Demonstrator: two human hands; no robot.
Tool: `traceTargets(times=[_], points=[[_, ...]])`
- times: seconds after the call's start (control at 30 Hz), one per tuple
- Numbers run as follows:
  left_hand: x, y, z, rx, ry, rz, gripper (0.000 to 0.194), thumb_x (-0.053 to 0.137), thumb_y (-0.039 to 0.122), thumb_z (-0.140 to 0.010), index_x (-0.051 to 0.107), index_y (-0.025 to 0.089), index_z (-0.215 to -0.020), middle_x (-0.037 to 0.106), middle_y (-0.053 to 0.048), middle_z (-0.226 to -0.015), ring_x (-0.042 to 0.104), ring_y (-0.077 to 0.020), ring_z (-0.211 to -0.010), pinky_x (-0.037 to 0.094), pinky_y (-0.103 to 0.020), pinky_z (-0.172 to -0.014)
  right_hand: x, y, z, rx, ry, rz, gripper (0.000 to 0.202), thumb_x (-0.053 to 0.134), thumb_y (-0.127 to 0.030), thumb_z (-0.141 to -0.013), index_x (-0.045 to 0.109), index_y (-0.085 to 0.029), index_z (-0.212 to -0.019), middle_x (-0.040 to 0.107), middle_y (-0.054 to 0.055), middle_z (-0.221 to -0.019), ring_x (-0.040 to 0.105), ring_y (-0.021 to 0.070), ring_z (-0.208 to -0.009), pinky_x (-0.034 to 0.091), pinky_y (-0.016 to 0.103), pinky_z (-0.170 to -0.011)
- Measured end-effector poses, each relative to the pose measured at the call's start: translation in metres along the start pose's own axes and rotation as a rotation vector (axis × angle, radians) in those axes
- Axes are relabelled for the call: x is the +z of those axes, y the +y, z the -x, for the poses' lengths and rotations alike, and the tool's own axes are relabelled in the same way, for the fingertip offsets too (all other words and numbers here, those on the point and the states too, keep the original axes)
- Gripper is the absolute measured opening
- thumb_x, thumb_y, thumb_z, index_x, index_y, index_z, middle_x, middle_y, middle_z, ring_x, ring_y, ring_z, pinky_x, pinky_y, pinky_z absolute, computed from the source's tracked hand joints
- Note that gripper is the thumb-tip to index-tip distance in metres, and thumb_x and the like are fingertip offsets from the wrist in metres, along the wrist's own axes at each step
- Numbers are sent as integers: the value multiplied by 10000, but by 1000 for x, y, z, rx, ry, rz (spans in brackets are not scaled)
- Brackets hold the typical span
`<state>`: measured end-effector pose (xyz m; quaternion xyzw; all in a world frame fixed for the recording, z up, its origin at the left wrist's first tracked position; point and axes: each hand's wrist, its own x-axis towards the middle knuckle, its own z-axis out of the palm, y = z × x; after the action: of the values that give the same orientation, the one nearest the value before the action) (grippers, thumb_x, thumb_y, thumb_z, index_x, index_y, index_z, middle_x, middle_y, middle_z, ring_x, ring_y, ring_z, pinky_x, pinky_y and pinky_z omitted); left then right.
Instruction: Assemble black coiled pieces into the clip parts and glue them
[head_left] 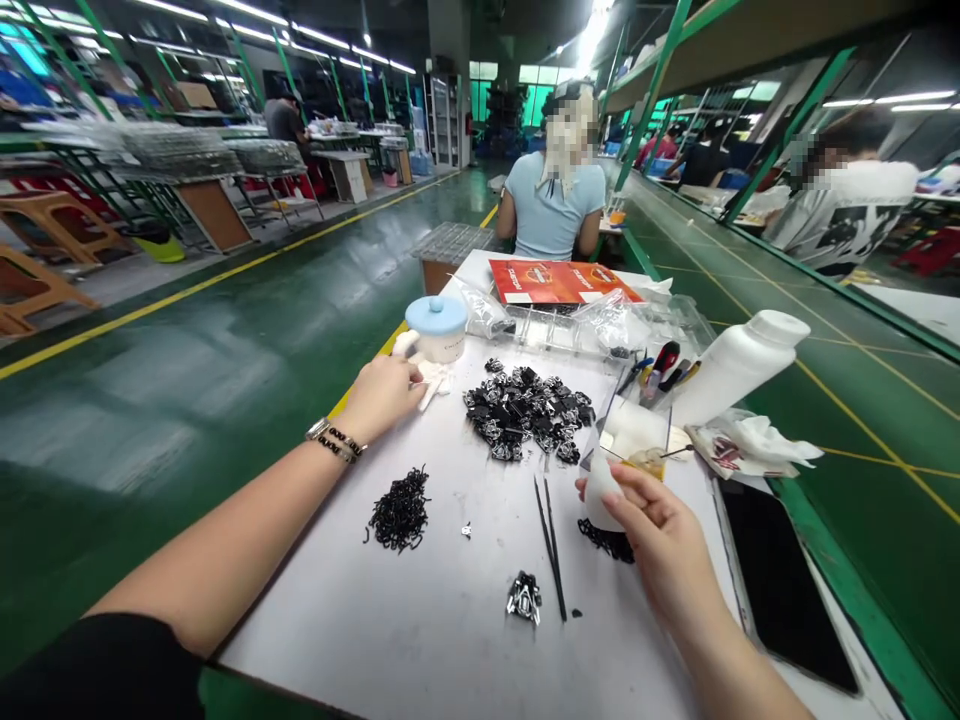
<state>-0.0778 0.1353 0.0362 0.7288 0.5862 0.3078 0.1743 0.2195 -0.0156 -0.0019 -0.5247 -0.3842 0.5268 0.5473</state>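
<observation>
At the table's far left, my left hand (386, 396) has its fingers closed on white tissue (435, 380), beside a cup with a blue lid (436, 318). My right hand (652, 510) is wrapped round a small white bottle (600, 488) at the right, over some black pieces (606, 542). Between the hands lies a large pile of black and silver parts (525, 412). Nearer are a pile of small black hooks (401, 510), dark tweezers (551, 550) and a small cluster of metal parts (523, 597).
A large white bottle (739, 368) leans near tools at the right. A dark tablet (784, 580) lies along the right edge. Red printed sheets (562, 282) and plastic bags lie at the back. A person in light blue (555, 205) sits beyond the table.
</observation>
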Motion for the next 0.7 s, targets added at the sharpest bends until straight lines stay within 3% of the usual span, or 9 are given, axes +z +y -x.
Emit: traceTargets(times=[0.13,0.3,0.4,0.53,0.7], points=[[-3,35,15,-78,-44,338,231,629,386,-717,565,166,-743,578,-47,-763,498,-171,-702,401,-318,-698,10,-4,13,-110,-55,4,310,698,-380,-766,565,-193,-976,679,80,-917,648,190,-845,540,283,-737],[7,97,50,-77,-327,762,262,644,392,-713,593,140,-765,620,-43,-754,561,-145,-680,445,-287,-675,20,-9,37,-446,-269,181,177,498,-253,-911,493,-253,-1088,639,62,-962,634,172,-822,541,316,-739],[13,120,69,-112,-490,942,235,642,353,-733,640,123,-782,647,-58,-743,591,-160,-693,461,-302,-694,21,-8,41,-528,-267,254,205,490,-217,-907,477,-263,-1107,630,48,-930,634,172,-805,543,307,-708],[11,129,82,-194,-644,1182,175,672,273,-738,694,115,-810,663,-51,-714,589,-139,-658,449,-260,-655,18,-5,37,-543,-233,326,198,510,-215,-891,477,-242,-1085,628,34,-859,628,155,-724,522,273,-656],[12,124,84,-161,-598,1215,149,726,243,-725,692,142,-829,653,-20,-762,578,-114,-693,436,-216,-645,18,-7,38,-574,-233,374,174,514,-210,-880,494,-204,-1053,636,32,-777,606,141,-642,497,255,-586]])
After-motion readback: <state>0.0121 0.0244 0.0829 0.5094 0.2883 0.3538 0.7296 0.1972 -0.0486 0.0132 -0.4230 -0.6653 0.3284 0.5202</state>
